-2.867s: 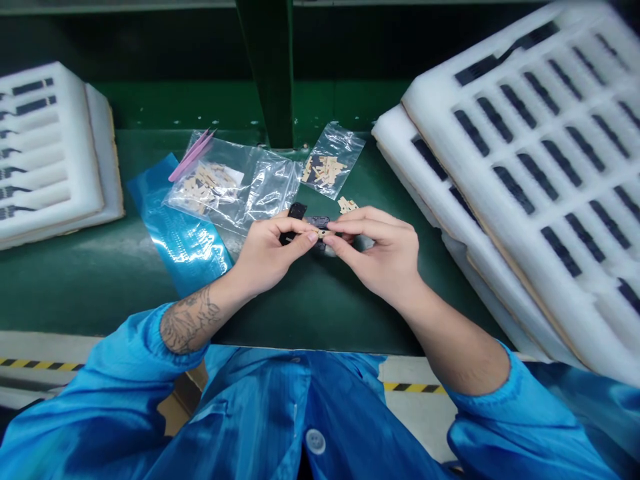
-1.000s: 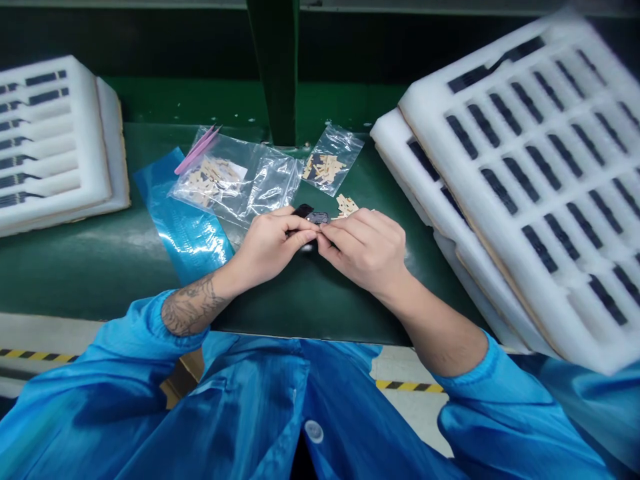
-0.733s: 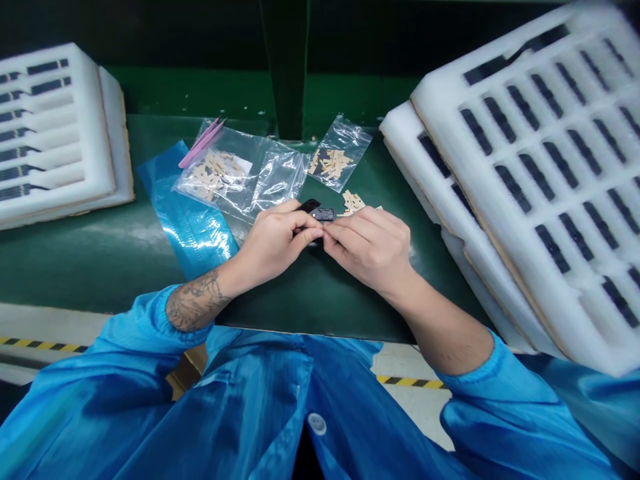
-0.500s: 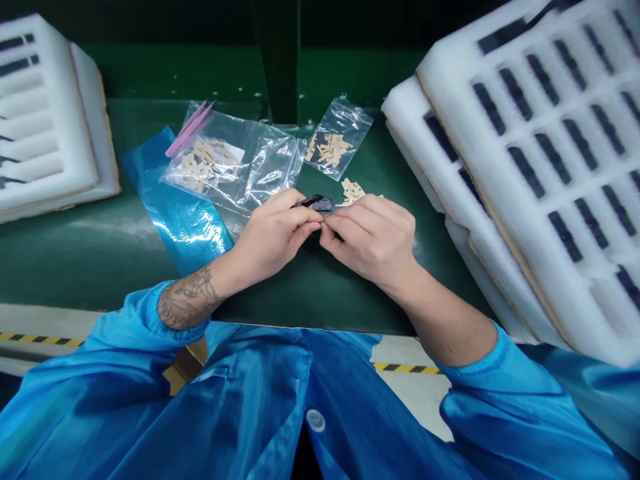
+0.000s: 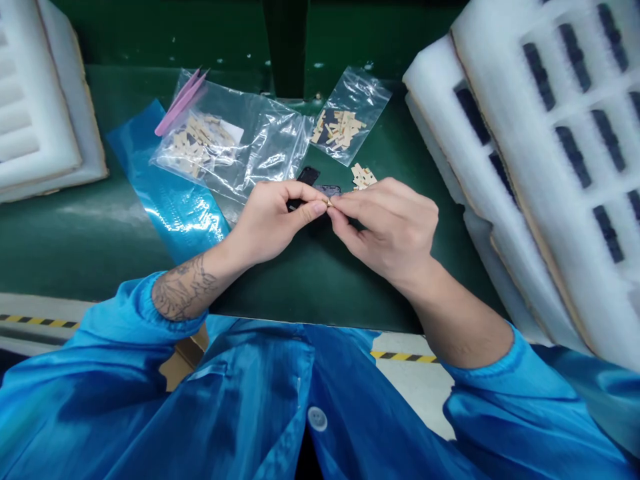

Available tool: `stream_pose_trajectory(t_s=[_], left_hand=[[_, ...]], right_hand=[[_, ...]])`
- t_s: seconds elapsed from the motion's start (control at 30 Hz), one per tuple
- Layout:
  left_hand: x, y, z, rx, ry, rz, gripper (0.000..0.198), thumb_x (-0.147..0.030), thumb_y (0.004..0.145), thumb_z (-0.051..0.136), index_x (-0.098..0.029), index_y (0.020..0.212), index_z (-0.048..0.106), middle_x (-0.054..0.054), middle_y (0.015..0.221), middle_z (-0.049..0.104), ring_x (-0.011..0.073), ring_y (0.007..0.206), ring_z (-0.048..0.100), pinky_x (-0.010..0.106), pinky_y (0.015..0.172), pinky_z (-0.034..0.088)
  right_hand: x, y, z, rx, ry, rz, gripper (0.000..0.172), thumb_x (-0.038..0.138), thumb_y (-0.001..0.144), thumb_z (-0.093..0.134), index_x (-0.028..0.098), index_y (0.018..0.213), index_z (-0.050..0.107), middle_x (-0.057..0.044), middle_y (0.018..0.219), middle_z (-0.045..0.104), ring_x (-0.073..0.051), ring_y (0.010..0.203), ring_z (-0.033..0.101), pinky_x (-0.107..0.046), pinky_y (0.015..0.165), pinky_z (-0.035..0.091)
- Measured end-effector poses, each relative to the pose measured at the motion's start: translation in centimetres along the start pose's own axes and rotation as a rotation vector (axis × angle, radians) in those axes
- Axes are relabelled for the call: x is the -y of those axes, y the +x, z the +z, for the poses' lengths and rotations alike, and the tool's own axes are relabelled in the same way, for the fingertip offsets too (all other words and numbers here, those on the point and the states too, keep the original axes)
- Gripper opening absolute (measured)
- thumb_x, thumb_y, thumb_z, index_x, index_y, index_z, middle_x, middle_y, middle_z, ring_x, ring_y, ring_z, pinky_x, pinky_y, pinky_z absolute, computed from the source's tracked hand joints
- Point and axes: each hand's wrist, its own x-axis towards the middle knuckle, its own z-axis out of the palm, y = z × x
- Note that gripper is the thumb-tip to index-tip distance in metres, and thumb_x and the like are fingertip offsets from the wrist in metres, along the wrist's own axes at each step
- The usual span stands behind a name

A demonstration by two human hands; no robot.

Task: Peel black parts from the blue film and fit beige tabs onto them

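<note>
Thumb and forefinger of my left hand (image 5: 280,217) are closed in a pinch on a small tan strip (image 5: 329,203). Its other side is pinched by my right hand (image 5: 387,223), whose fingertips nearly meet the left ones. Most of the strip is hidden by the fingers. Just behind the fingertips are a black plastic part (image 5: 308,175) and a dark grey part (image 5: 328,190), both partly covered by the hands; whether they are joined I cannot tell. A loose pile of similar tan strips (image 5: 363,176) lies beyond my right knuckles.
Clear bags of tan strips (image 5: 200,143) (image 5: 343,130) lie toward the back, with pink tweezers (image 5: 181,103) on the left bag. A blue plastic sheet (image 5: 170,193) is at left. White foam trays stand at left (image 5: 55,143) and right (image 5: 530,200), the right ones holding black parts.
The black part was between my hands earlier; now it sits behind the fingertips, and the pinched tan strip shows. My right hand has shifted slightly right. The camera view has tilted down.
</note>
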Motion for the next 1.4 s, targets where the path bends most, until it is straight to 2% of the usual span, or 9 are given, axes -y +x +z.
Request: stream_pose_trajectory(t_s=[0.2,0.5,0.63,0.73,0.83,1.0,1.2,1.3,1.4], left_hand=[[0.0,-0.2,0.1,-0.041,-0.005,0.016,0.015,-0.035,0.088,0.076,-0.02,0.088,0.078,0.002,0.087,0.076,0.0153,0.076,0.067,0.028,0.072,0.053],[-0.3,-1.1,0.4,-0.155,0.297,0.266,0.005,-0.023,0.088,0.071,-0.021,0.088,0.076,-0.001,0.08,0.066,0.0072,0.061,0.053,0.022,0.058,0.046],[-0.2,-1.1,0.4,-0.157,0.438,0.443,0.008,-0.018,0.089,0.068,-0.019,0.091,0.076,-0.001,0.077,0.062,0.0087,0.066,0.058,0.021,0.062,0.048],[-0.2,-1.2,0.5,-0.157,0.492,0.509,0.011,-0.017,0.091,0.066,-0.019,0.095,0.076,0.001,0.084,0.065,0.0107,0.073,0.062,0.021,0.065,0.05],[-0.2,-1.3,0.7,-0.153,0.522,0.549,0.012,-0.018,0.093,0.065,-0.019,0.097,0.076,0.003,0.093,0.067,0.0133,0.083,0.065,0.024,0.07,0.053],[-0.4,-1.3,0.6,-0.133,0.495,0.506,0.012,-0.015,0.091,0.067,-0.019,0.096,0.076,0.002,0.091,0.067,0.0116,0.078,0.063,0.022,0.067,0.05],[-0.8,-1.5,0.3,-0.124,0.399,0.377,0.011,-0.018,0.089,0.069,-0.023,0.093,0.079,-0.002,0.071,0.057,0.0086,0.061,0.052,0.022,0.055,0.041],[-0.7,-1.4,0.3,-0.119,0.352,0.298,0.009,-0.021,0.089,0.071,-0.025,0.091,0.079,-0.003,0.068,0.056,0.0084,0.06,0.049,0.022,0.054,0.039],[-0.6,-1.2,0.2,-0.124,0.309,0.214,0.008,-0.024,0.088,0.072,-0.026,0.088,0.08,-0.002,0.07,0.061,0.008,0.059,0.049,0.022,0.054,0.04]], right_hand=[[0.4,0.3,0.0,0.021,0.113,0.163,0.011,0.034,0.093,0.069,0.028,0.087,0.077,-0.002,0.083,0.079,-0.021,0.073,0.072,-0.04,0.07,0.058],[1.4,0.7,-0.3,-0.006,0.37,0.313,0.009,0.025,0.087,0.072,0.024,0.08,0.077,0.0,0.073,0.076,-0.013,0.056,0.062,-0.03,0.057,0.051],[1.2,1.0,-0.6,0.008,0.343,0.24,0.011,0.022,0.086,0.07,0.024,0.077,0.076,0.0,0.07,0.075,-0.013,0.055,0.061,-0.03,0.059,0.051],[1.0,1.1,-0.9,0.023,0.22,0.16,0.013,0.023,0.086,0.069,0.026,0.074,0.075,0.0,0.07,0.075,-0.015,0.059,0.064,-0.032,0.062,0.052],[1.0,1.2,-0.9,0.025,0.21,0.16,0.016,0.022,0.086,0.067,0.025,0.071,0.073,0.0,0.065,0.072,-0.015,0.058,0.062,-0.031,0.06,0.05],[1.2,1.1,-1.0,0.052,0.394,0.322,0.018,0.016,0.083,0.065,0.021,0.067,0.071,0.001,0.06,0.066,-0.012,0.053,0.056,-0.029,0.057,0.045],[1.4,1.1,-1.1,0.068,0.497,0.58,0.016,0.017,0.08,0.066,0.02,0.066,0.073,0.001,0.062,0.069,-0.012,0.056,0.059,-0.026,0.052,0.044],[1.0,1.0,-1.1,0.03,0.476,0.593,0.014,0.018,0.081,0.068,0.02,0.069,0.075,0.0,0.064,0.071,-0.012,0.056,0.059,-0.025,0.05,0.043],[0.7,1.1,-1.3,-0.045,0.402,0.494,0.012,0.018,0.083,0.069,0.02,0.073,0.076,-0.001,0.071,0.075,-0.012,0.057,0.06,-0.026,0.051,0.044]])
